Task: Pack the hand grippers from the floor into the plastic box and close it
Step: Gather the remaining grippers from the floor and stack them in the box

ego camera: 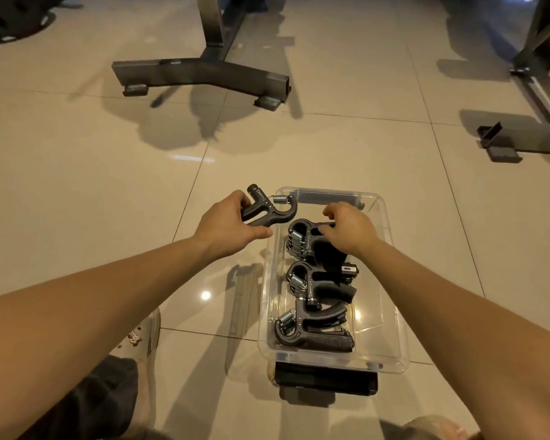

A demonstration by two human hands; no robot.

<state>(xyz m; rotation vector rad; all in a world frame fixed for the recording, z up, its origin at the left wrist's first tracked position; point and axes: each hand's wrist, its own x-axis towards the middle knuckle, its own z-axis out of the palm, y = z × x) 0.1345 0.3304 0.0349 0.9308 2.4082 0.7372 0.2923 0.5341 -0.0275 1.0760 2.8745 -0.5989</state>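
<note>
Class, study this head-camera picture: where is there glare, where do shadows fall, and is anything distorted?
Head view: glare spot on the floor left of the box; soft shadows near the stand; tile lines bow from the wide lens; the gripper in the left hand is sharp.

We see warm, rather dim indoor light falling from above. The glossy floor (77, 185) shows a small glare spot (205, 295) nearer us than the left hand (227, 225) and a pale streak (192, 158) beyond it. Soft overlapping shadows (178, 131) spread farther out. By the right hand (350, 230) the clear box (391, 281) glints. Lines bow toward the edges, and detail is slightly soft.
</note>
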